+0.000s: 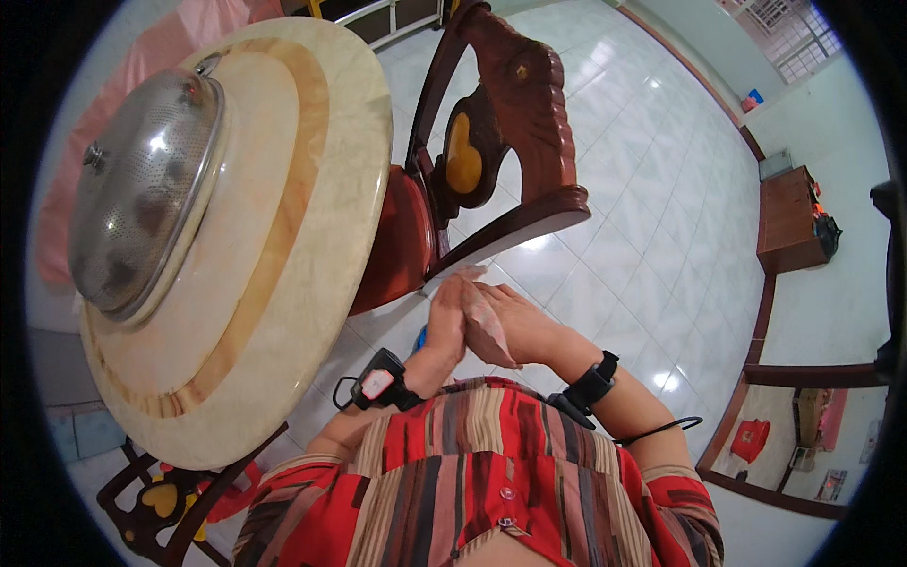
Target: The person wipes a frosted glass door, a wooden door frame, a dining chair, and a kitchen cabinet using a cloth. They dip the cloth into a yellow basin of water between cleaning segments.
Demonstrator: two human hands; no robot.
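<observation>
My left hand [446, 319] and my right hand [528, 322] meet in front of my chest, with a thin pinkish cloth [489, 327] pressed between them. The cloth hangs down in a fold between the palms, and a bit of it pokes out past the fingertips. Just beyond my hands stands a carved dark-wood chair [524, 135] with a yellow inlay in its back. Its reddish seat [400, 241] is partly under a round marble-look table [340, 212] on my left.
On the table's raised round centre [248, 177] sits a perforated metal dome cover [152, 191]. Another chair [156, 503] is at lower left. A brown wooden cabinet [786, 220] stands against the right wall, near a doorway [744, 425]. Glossy tiles [638, 177] cover the floor.
</observation>
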